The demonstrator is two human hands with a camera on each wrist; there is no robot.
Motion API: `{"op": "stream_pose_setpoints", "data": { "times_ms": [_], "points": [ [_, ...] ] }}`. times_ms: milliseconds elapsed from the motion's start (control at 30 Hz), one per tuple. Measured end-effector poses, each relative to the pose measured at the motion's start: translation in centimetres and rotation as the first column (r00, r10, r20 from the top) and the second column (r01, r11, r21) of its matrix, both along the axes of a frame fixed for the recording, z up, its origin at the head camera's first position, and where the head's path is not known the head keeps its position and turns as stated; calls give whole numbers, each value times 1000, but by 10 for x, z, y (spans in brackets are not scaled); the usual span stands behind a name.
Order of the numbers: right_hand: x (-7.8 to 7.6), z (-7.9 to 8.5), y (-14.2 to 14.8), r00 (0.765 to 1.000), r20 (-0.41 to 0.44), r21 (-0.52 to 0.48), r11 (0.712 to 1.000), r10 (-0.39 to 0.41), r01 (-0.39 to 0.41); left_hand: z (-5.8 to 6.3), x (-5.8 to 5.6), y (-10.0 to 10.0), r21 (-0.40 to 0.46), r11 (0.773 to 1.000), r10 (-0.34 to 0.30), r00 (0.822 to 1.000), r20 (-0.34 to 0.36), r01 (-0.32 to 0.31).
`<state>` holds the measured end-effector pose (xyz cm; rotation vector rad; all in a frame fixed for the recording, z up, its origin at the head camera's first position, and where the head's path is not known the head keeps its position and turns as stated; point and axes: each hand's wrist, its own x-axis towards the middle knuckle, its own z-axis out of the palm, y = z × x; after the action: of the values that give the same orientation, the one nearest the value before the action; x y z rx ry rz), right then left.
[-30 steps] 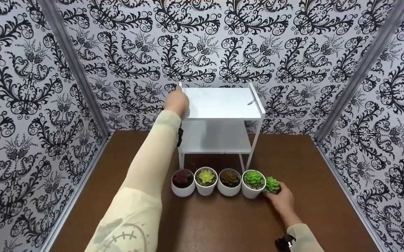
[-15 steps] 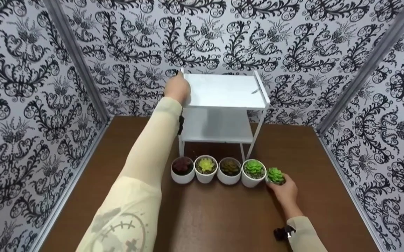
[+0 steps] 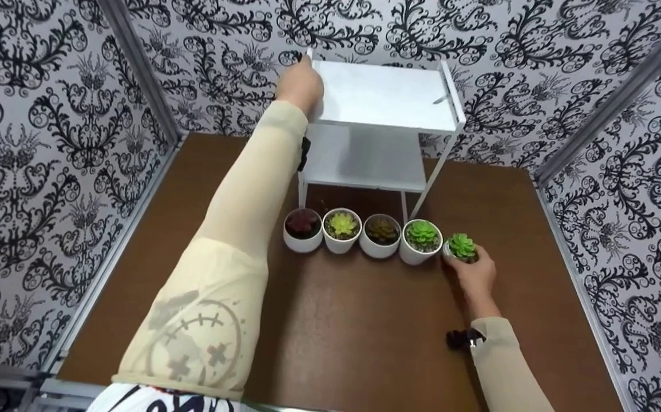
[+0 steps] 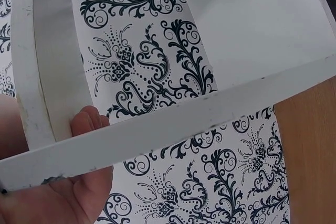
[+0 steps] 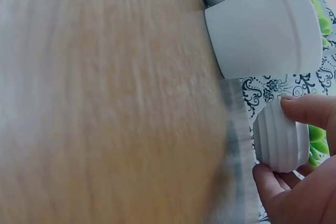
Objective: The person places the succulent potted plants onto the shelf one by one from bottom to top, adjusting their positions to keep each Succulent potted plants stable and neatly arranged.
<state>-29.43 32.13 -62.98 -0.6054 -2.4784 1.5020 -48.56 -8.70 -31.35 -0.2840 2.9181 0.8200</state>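
Note:
My left hand [image 3: 300,86] grips the upper left side of a white two-tier shelf [image 3: 384,94]. In the left wrist view its fingers [image 4: 89,121] curl round the white frame bar [image 4: 173,124]. My right hand [image 3: 479,274] holds a small potted succulent [image 3: 462,246] with bright green leaves. Its white ribbed pot [image 5: 281,137] sits between thumb and fingers in the right wrist view, the base seemingly a little off the table. Left of it stands a taller white pot with a green succulent [image 3: 422,234], a narrow gap between them.
Continuing the row leftward in front of the shelf are a brown succulent [image 3: 380,232], a yellow-green succulent [image 3: 341,226] and a dark red succulent [image 3: 303,224], each in a white pot. Patterned walls [image 3: 639,189] enclose the brown table [image 3: 353,337] on three sides.
The head view has tilted down, so everything sits higher. My right hand has brought the small potted succulent slightly away from its neighbour. The left hand stays on the shelf.

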Motion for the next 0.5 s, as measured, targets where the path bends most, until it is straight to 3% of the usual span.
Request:
{"op": "stream_pose_setpoints", "data": {
  "times_ms": [300,500],
  "points": [
    [-6,14,0,997,-65,-32,999,-42,40,5,0,1,-15,999,-33,999,-29,33],
    [-3,24,-3,994,-103,-28,999,-21,18,-2,2,-1,4,1000,-6,1000,-21,6]
  ]
}}
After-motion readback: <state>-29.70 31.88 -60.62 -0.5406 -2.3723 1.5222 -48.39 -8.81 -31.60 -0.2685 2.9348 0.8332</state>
